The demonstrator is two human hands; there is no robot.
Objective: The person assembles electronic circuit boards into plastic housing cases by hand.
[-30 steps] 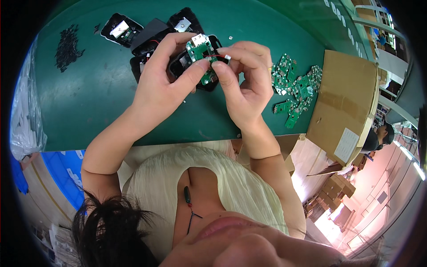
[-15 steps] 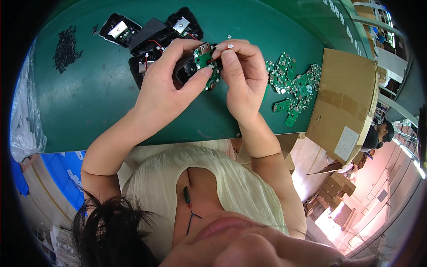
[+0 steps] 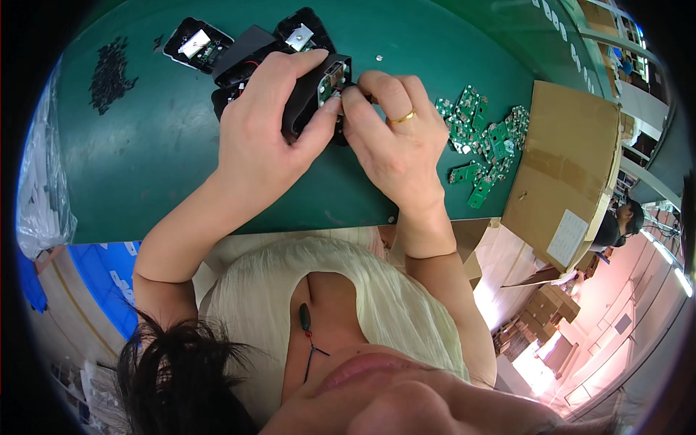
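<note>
My left hand (image 3: 264,119) is wrapped round a black plastic housing (image 3: 304,93), its thumb against the near side. In the housing's open face sits a green circuit board (image 3: 328,85) with metal parts along it, turned on edge. My right hand (image 3: 399,130) has its fingers bent and pinched together at the board's right side, close to my left thumb. What those fingertips grip is hidden. Behind my left hand lie more black housings, one with a silvery metal block (image 3: 299,38) inside and another at the left with a bright metal plate (image 3: 194,45).
A pile of green circuit boards (image 3: 482,138) lies at the right of the green table (image 3: 145,174), beside a cardboard box (image 3: 562,159). Small black pieces (image 3: 110,76) are heaped far left. One small white bit (image 3: 379,58) lies beyond my right hand. Another person (image 3: 620,221) is at the far right.
The housing and board have tipped from facing up to standing on edge. My right hand has turned knuckles-up and moved in against the board; the red wire with its white plug is now mostly hidden.
</note>
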